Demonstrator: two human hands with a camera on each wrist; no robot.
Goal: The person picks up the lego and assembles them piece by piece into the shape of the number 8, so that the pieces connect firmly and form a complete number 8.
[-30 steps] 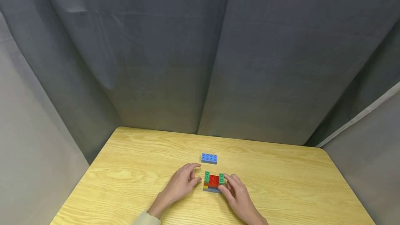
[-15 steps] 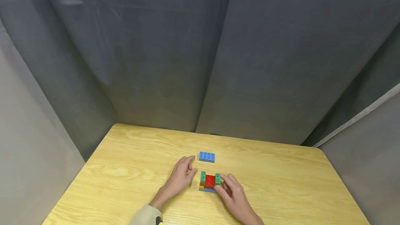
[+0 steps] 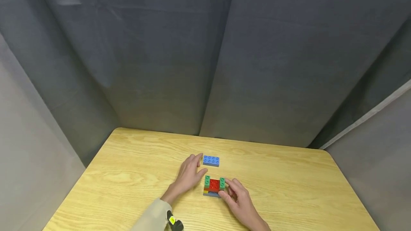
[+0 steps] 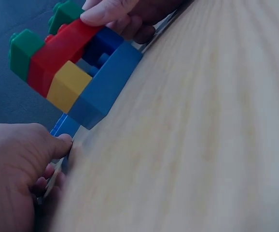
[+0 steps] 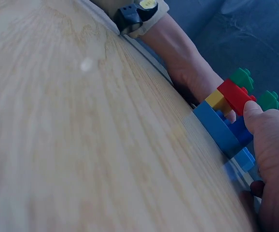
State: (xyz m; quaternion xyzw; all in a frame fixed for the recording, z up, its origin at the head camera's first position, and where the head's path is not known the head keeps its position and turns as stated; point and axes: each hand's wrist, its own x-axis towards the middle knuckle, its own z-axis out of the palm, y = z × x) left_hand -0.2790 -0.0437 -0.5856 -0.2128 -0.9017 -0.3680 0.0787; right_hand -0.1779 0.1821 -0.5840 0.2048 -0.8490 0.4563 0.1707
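Observation:
A small stack of toy building bricks stands on the table: a blue base brick (image 4: 105, 82), a yellow brick (image 4: 69, 87) and a dark blue brick on it, a red brick (image 3: 214, 185) across them, and two green bricks (image 4: 26, 54) on top at its ends. My right hand (image 3: 241, 204) grips the stack's right end, thumb on the near side of the red brick. Behind the stack lies a loose blue brick (image 3: 211, 160) with studs up. My left hand (image 3: 188, 174) reaches to that brick's left end, fingers extended; whether they touch it I cannot tell.
The light wooden table (image 3: 289, 181) extends on both sides of the hands. Grey curtains (image 3: 167, 63) hang behind it and at both sides. A dark strap with a yellow-marked device (image 3: 173, 220) sits on the left wrist.
My left hand has moved forward and right, from beside the stack to the loose blue brick's left end. My right hand keeps its hold on the stack. The view has shifted slightly.

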